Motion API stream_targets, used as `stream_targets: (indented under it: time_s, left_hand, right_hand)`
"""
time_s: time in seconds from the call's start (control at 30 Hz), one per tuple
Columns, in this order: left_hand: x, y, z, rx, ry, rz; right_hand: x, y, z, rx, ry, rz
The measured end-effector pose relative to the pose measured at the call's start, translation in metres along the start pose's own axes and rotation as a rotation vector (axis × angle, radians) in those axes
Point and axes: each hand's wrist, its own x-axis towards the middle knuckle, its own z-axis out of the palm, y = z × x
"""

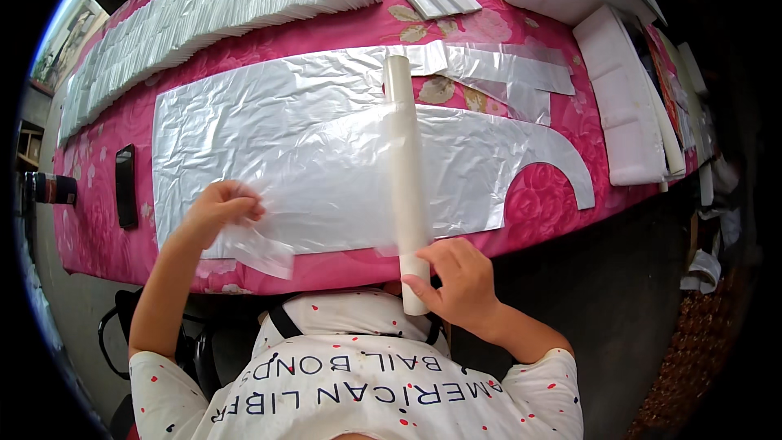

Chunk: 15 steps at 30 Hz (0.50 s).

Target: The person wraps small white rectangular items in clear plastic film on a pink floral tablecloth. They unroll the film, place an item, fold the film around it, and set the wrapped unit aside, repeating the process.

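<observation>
Left hand [224, 210] and right hand [452, 277] are holding clear plastic film [267, 251] stretched out between them.
The left hand's fingers are pinching the film's loose edge, while the right hand's thumb and fingers are clamping round the near end of the film roll [412, 195], which is extending forward from that hand; the step in hand seems to be spreading film over the silver sheet [212, 114]. The next move is probably calling for a steady roll and an even, taut pull. The sheet is lying beneath the film and beyond both hands, on the tabletop [538, 220]; a black phone [125, 186] is lying left of the left hand, and stacked silver sheets [236, 4] are standing far beyond it.
</observation>
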Motion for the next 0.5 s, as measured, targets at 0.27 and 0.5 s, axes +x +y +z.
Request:
stream_targets:
  time_s: [0.27,0.5]
  left_hand:
    - [-0.032,0.03,-0.024,1.265,0.698,0.681]
    - [0.027,0.023,0.132,0.772,0.165,0.988]
  right_hand:
    - [-0.011,-0.001,0.012,0.203,-0.467,0.627]
    - [-0.012,-0.002,0.013,0.329,-0.582,0.71]
